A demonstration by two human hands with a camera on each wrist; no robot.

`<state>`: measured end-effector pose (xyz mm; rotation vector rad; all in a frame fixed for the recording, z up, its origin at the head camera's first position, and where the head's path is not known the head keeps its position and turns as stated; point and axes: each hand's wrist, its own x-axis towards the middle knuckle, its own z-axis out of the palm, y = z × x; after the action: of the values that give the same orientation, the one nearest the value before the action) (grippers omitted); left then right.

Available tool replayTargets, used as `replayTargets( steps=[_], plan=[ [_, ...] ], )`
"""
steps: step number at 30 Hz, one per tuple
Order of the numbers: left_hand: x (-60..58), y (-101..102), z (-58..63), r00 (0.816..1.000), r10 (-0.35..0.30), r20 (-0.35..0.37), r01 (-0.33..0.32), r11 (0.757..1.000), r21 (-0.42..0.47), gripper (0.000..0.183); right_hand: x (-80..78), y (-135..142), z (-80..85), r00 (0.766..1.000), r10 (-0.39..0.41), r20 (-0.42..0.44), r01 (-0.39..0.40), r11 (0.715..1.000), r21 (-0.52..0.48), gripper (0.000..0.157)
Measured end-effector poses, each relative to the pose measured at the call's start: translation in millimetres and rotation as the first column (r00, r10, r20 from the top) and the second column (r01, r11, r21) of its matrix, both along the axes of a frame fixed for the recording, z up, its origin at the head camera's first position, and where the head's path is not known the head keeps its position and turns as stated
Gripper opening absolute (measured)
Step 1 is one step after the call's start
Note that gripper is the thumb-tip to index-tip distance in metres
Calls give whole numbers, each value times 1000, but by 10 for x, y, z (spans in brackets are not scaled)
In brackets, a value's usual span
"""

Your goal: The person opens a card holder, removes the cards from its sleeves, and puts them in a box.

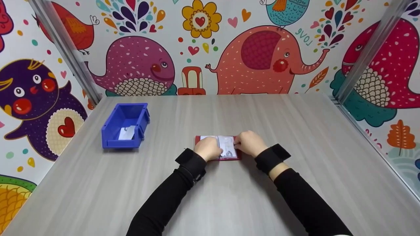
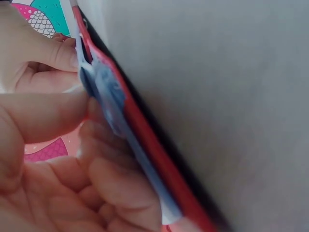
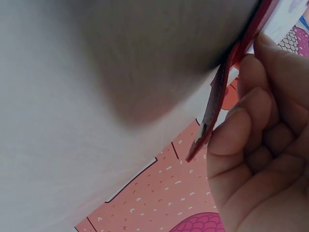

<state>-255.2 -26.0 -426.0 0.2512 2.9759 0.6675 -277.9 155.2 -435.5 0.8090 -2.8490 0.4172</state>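
A small red card holder (image 1: pixel 229 159) lies spread open on the table between the hands, with clear plastic sleeves inside. A white printed card (image 1: pixel 227 145) shows in its right half. My left hand (image 1: pixel 207 149) covers much of the left half. In the left wrist view its thumb and forefinger pinch a crinkled clear sleeve (image 2: pixel 108 92) above the red cover (image 2: pixel 149 140). At the right edge, my right hand (image 1: pixel 251 143) pinches the holder's side between thumb and curled fingers. A red flap (image 3: pixel 217 101) stands out beside those fingers in the right wrist view.
A blue plastic bin (image 1: pixel 123 144) stands at the back left of the table, with white cards (image 1: pixel 126 133) inside. Cartoon-printed panels (image 1: pixel 197 49) wall the back and sides, with metal posts (image 1: pixel 65 49) at the corners. Both wrists wear black straps (image 1: pixel 272 158).
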Motion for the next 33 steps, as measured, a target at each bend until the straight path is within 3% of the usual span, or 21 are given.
replayTargets(
  steps=[23, 33],
  plan=[
    [-42, -170, 17, 999, -4, 45, 3, 1000, 20, 18, -1, 11, -8, 999, 27, -21, -28, 1000, -3, 5],
    [-43, -296, 26, 998, -8, 55, 4, 997, 81, 14, 1, 15, -10, 1000, 27, -14, -27, 1000, 3, 5]
  ],
)
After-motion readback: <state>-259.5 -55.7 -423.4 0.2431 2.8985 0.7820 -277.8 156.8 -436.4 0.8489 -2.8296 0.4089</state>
